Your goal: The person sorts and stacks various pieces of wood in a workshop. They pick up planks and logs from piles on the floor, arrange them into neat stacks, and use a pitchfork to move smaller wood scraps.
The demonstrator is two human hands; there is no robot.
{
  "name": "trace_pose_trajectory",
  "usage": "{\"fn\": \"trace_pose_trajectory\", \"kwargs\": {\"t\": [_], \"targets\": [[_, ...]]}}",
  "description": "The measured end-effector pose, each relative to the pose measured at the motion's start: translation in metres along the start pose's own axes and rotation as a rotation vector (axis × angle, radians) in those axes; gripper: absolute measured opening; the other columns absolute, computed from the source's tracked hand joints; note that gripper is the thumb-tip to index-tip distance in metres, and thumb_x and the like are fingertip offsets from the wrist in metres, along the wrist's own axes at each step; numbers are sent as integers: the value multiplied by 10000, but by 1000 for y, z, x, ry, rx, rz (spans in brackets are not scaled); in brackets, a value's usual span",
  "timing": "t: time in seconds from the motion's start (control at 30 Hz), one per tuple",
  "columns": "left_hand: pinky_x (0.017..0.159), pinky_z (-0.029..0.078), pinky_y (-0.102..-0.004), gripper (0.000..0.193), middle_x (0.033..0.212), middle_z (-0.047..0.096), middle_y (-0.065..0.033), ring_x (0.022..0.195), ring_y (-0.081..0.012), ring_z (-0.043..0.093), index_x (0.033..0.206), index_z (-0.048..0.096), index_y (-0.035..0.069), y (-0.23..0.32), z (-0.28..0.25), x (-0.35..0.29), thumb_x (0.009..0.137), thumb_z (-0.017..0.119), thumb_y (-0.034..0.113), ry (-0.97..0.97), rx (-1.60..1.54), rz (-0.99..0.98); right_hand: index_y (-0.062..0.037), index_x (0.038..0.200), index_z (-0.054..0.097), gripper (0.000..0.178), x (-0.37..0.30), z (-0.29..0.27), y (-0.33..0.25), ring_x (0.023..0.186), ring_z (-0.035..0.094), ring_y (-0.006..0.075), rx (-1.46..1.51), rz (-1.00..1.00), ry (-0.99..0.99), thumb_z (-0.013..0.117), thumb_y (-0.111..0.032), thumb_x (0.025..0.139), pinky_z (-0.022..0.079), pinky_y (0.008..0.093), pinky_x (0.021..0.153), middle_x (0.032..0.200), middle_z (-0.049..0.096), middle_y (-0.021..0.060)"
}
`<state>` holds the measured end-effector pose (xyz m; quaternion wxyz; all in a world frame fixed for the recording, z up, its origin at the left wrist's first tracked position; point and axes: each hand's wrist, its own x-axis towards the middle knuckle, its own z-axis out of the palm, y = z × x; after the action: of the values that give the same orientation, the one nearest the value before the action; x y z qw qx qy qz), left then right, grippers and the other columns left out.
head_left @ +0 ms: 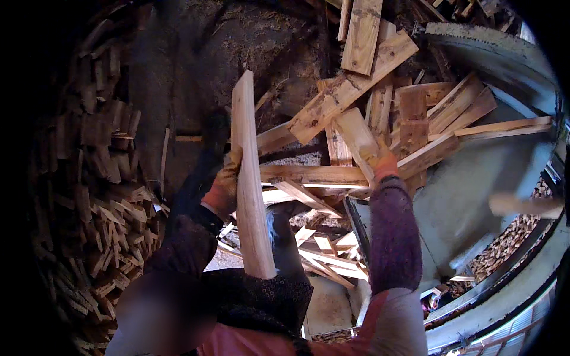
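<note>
The person's red-and-pale shirt (389, 323) is nearest the camera along the lower edge, beside a dark patterned apron (282, 296) and a blurred rounded shape (166, 314) at the lower left. Both forearms reach up from there in dark sleeves, and both hands wear orange gloves.

The left hand (224, 185) is closed around the left edge of a long plank (249, 178), near its middle. The plank stands nearly lengthwise in the view, just right of that hand: its upper end points away from the person and its lower end reaches down over the apron. The right hand (383, 165) is well apart from the plank, on its right. Its fingers touch the right edge of a short board (356, 137) near the lower end; whether they close around it, I cannot tell.

The short board lies tilted among a heap of rough boards (353, 89), crossed at many angles beyond and beside the right hand. A thick beam (314, 174) runs between the hands, with loose offcuts (332, 249) below it. A grey metal panel (469, 196) spreads to the right, a blurred piece of wood (525, 204) shows near the right rim, and stacked firewood (113, 225) fills the left side.
</note>
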<state>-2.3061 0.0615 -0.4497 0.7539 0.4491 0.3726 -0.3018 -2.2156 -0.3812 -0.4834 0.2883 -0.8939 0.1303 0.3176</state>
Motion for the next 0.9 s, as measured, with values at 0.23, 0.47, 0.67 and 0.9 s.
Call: {"fn": "trace_pose_trajectory", "kwargs": {"t": [0.23,0.47,0.67,0.9], "targets": [[814,544,-287,517,1152,670,-29,937,-99,616,1339,602,86,22,-8,-10,1051,537,511,-199,-147,-350,-43,1298,647,677,8,28,-172,1072,684,399,50,212,70,651,-602,915,530,446,942,1120,724,227],[825,580,-310,655,1171,674,-63,1017,-141,658,1382,573,74,74,9,-12,987,589,597,35,-126,-325,-59,1381,559,628,138,65,-231,1047,672,348,-271,-194,405,652,-487,930,527,428,907,1234,678,196],[869,593,-310,681,1141,705,-101,989,-186,695,1405,578,100,82,-9,13,972,580,626,-17,-193,-358,-95,1553,348,778,230,74,-172,866,681,280,-315,101,389,708,-345,910,557,376,743,1173,676,143],[903,601,-419,795,1215,709,-133,1032,-268,703,1369,607,85,34,-32,12,883,611,715,-52,-412,-279,-40,1504,455,511,-147,112,-249,1191,606,259,1054,83,-280,571,-177,1026,502,383,996,1309,593,140]]}}
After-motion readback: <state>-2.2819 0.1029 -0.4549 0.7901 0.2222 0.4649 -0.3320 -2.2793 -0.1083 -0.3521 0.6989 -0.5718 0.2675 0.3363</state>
